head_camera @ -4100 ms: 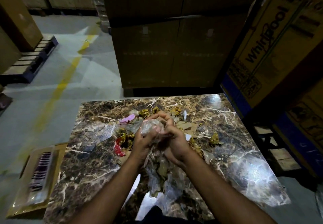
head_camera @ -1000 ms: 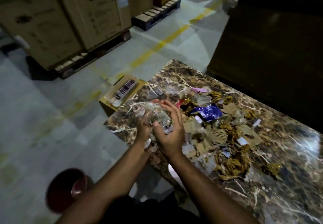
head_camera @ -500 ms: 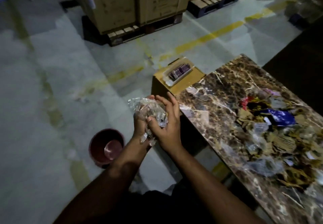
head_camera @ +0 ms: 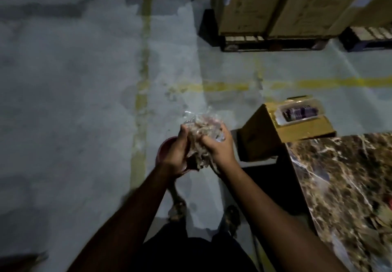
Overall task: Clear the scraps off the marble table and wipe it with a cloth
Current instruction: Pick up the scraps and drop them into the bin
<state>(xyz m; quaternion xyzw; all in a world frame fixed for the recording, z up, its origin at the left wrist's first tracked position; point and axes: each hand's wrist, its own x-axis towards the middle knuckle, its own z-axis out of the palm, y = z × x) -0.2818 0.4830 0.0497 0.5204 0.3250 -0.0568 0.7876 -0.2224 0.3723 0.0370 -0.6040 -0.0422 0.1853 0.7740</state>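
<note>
Both the left hand and the right hand are closed around a crumpled wad of scraps, held above the red bin beside the table. Disposal step; next, seemingly, letting go over the bin.

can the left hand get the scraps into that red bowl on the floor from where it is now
Probably yes. The left hand and right hand hold the plastic scrap wad right above the red bowl, with nothing visible between them.
</note>
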